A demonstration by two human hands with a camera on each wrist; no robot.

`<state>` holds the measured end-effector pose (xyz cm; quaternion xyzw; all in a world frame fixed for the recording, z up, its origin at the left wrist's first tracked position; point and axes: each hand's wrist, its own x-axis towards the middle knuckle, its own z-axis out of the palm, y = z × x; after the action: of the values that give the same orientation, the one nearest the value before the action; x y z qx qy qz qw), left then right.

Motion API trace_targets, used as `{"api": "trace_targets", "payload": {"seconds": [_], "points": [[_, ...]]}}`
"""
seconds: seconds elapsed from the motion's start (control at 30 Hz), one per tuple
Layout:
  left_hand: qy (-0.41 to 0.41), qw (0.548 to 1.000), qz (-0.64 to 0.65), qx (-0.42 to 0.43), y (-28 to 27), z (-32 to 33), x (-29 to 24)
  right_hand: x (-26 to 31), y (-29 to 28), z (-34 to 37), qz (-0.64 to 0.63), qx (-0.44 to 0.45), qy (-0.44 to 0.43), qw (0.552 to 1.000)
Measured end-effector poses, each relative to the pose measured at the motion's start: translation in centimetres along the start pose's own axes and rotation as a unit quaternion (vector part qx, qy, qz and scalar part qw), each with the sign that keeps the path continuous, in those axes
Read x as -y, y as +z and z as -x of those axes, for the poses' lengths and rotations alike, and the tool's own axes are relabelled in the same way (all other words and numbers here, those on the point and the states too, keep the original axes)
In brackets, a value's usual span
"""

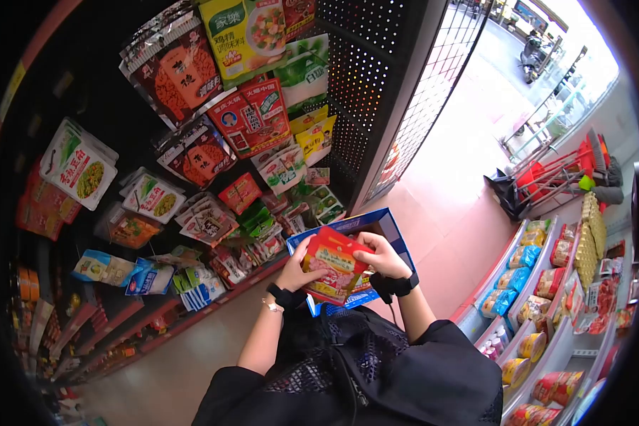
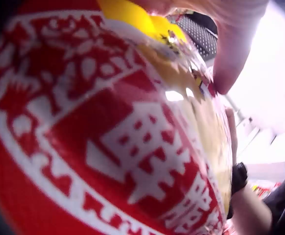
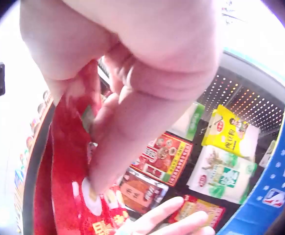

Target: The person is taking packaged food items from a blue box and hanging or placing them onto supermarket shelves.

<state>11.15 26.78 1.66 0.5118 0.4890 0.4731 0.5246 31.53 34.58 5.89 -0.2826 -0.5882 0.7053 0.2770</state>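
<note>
Red packets [image 1: 331, 273] are held in front of the torso in the head view. My left hand [image 1: 298, 272] grips their left side, thumb across the front. At the upper right edge, my right hand [image 1: 385, 257] pinches the red packaging. The right wrist view has this hand [image 3: 137, 68] large over a red packet [image 3: 66, 161], with left-hand fingers [image 3: 169, 220] below. A printed red-and-white surface [image 2: 128, 142] fills much of the left wrist view, beside a hand [image 2: 238, 39]. Behind and under the packets is an open blue box [image 1: 407, 248], its contents mostly hidden.
Hanging seasoning packets [image 1: 252, 117] cover the black rack at left and ahead. Shelves with packaged food [image 1: 525, 257] stand at right. Brooms and dustpans [image 1: 557, 177] lean beyond them. Pink floor [image 1: 440, 213] runs between towards a bright doorway.
</note>
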Motion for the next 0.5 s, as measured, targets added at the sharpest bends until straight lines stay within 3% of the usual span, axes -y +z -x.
{"api": "trace_targets", "payload": {"seconds": [0.03,0.13,0.17,0.2,0.3,0.37,0.43,0.5], "points": [[-0.063,0.992,0.094,0.059,-0.1,0.1,-1.0,1.0,0.5,0.1,-0.026,-0.029,0.028,0.999],[-0.105,0.987,0.106,0.056,0.0,0.9,-0.8,0.4,0.4,-0.6,0.012,-0.050,-0.018,0.999],[-0.128,0.981,0.139,0.049,0.2,1.3,-0.8,0.3,0.9,-0.7,-0.053,-0.100,-0.010,0.994],[-0.092,0.986,0.139,0.012,0.6,1.7,0.2,0.2,1.5,-0.9,-0.119,-0.146,0.000,0.982],[-0.061,0.972,0.217,-0.070,0.7,3.1,2.5,-2.0,2.9,-0.7,-0.040,-0.169,0.022,0.985],[-0.041,0.965,0.228,-0.125,0.3,3.9,2.8,-3.4,3.6,-0.1,-0.027,-0.079,0.083,0.993],[-0.047,0.959,0.239,-0.143,-0.1,5.3,2.0,-4.1,4.6,0.3,0.075,0.043,0.128,0.988],[-0.037,0.951,0.245,-0.183,-0.1,6.4,1.6,-5.0,6.2,0.5,0.032,0.133,0.091,0.986]]}}
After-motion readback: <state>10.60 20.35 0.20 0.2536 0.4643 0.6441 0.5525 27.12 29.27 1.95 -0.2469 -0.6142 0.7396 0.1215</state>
